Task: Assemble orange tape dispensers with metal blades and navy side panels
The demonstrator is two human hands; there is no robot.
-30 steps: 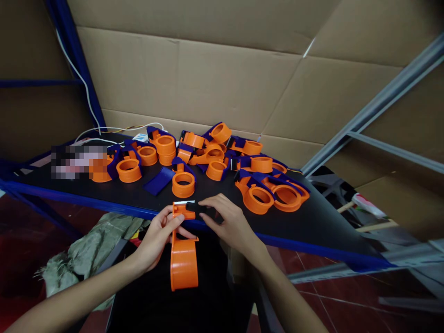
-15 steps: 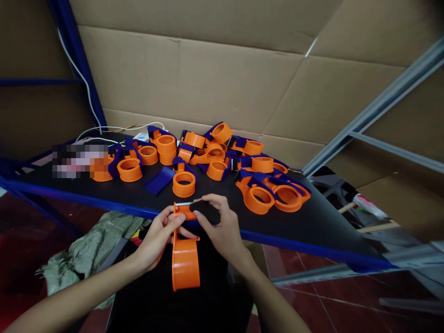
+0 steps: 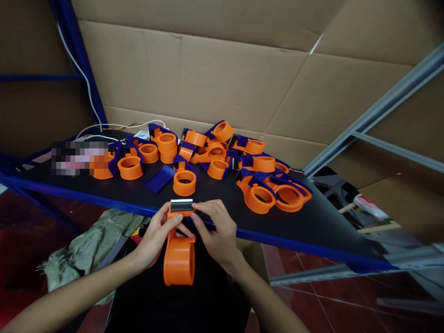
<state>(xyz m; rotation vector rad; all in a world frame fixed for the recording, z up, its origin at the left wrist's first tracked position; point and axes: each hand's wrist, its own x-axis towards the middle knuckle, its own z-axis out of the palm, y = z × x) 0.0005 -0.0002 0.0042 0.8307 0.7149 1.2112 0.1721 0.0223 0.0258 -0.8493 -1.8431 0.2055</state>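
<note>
At the far left a blue upright post [image 3: 74,51] rises past brown cardboard sheeting [image 3: 215,69], and a white cable [image 3: 83,78] runs down it onto the black bench [image 3: 312,222], whose front edge is trimmed in blue. Below that edge, low on the left, lies a crumpled grey-green sack [image 3: 93,249]. On the bench top a blurred patch sits near the left end, and just right of it begins a heap of orange and blue tape dispenser parts [image 3: 215,152], rings and frames lying jumbled and touching one another; a loose blue plate [image 3: 159,179] lies flat beside a single orange ring [image 3: 184,182] at the near side of the heap. In front of the bench edge, near the middle, the left hand [image 3: 157,236] is curled around the left side of an orange tape dispenser [image 3: 179,259], thumb on its upper part, pinching it. The dispenser is held in the air just below and before the bench edge, its round body hanging down and its toothed metal blade [image 3: 181,205] with a black strip at the top. The right hand [image 3: 217,229] grips the dispenser's head from the right, fingers bent and pressing at the blade end. Farther right, two larger orange rings with blue arms [image 3: 274,194] rest on the bench, and beyond them a grey metal rail [image 3: 374,111] slants up to the right.
</note>
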